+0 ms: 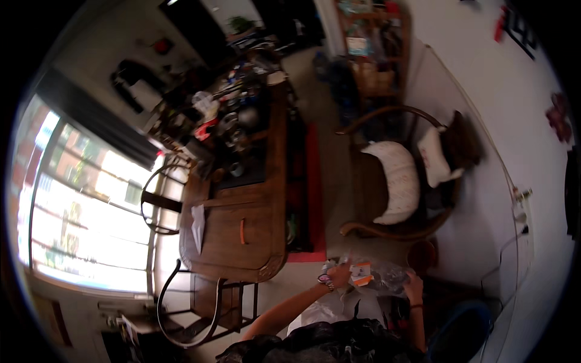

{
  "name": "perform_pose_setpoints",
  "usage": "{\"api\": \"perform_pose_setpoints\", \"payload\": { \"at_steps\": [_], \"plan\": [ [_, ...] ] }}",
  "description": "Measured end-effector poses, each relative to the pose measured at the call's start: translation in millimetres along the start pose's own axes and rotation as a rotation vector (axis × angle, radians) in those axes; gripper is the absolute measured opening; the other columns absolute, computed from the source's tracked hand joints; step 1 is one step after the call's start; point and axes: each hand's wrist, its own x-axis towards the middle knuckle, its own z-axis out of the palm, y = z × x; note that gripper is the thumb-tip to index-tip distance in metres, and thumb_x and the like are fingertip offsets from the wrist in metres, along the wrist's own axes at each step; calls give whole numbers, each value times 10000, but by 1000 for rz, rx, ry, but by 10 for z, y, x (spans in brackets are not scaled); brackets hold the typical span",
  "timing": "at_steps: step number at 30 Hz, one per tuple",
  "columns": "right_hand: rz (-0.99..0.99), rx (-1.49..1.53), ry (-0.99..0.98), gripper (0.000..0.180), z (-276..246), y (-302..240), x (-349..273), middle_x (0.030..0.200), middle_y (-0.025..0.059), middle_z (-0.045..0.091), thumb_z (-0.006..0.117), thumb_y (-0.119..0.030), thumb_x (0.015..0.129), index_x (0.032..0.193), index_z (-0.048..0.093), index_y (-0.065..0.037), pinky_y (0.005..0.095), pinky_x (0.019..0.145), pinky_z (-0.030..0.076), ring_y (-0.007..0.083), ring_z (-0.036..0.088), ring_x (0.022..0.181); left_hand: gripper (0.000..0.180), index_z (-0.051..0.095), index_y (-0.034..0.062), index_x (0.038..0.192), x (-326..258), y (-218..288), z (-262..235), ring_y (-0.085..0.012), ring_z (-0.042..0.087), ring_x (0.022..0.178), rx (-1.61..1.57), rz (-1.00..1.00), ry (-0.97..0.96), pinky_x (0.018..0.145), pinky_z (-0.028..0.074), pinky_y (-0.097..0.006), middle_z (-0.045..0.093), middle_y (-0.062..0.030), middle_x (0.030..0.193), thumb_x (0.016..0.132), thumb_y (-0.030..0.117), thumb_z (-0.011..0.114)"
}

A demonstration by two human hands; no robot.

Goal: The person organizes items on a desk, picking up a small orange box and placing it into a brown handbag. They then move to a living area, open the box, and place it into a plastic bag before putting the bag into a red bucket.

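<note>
A crumpled clear plastic bag [392, 277] stretches between my two hands, low in the view. My left hand [341, 276], with a watch on its wrist, is closed on the bag's left part. My right hand [414, 287], with a red band at the wrist, grips the bag's right end. Beside my left fingers an orange and white packet [361, 274] shows; whether it lies inside the bag or against it I cannot tell. More pale, see-through plastic [324, 310] lies below my left forearm.
Left of me stands a wooden table [260, 242] bearing a folded white paper [198, 227], an orange strip [242, 231] and clutter farther back. A wooden armchair [366, 187] with cushions stands ahead to the right. A blue bin [463, 333] and a reddish bucket [422, 255] are near my right arm.
</note>
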Motion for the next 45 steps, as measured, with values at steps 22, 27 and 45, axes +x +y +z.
{"api": "perform_pose_setpoints", "payload": {
  "at_steps": [22,27,45],
  "plan": [
    [795,231,341,840,-65,44,-118,1355,208,335,578,49,680,1411,171,-24,412,970,387,391,361,1235,943,-119,177,1435,1593,903,666,-438,597,743,-27,408,-415,643,470,-515,608,-289,875,781,105,557],
    [877,244,486,896,113,422,100,1362,197,303,600,48,695,1432,102,-61,413,930,417,390,385,1211,935,-139,169,1431,2027,1268,1105,-444,592,792,122,412,-535,672,470,-510,592,-291,931,797,97,545],
    [945,253,488,701,493,2099,1077,1187,213,489,623,-141,799,1403,269,-123,426,873,442,392,493,1092,869,-77,108,1432,3155,1256,2793,-426,608,773,-69,169,-368,705,472,-497,621,-273,839,835,141,553]
  ]
}}
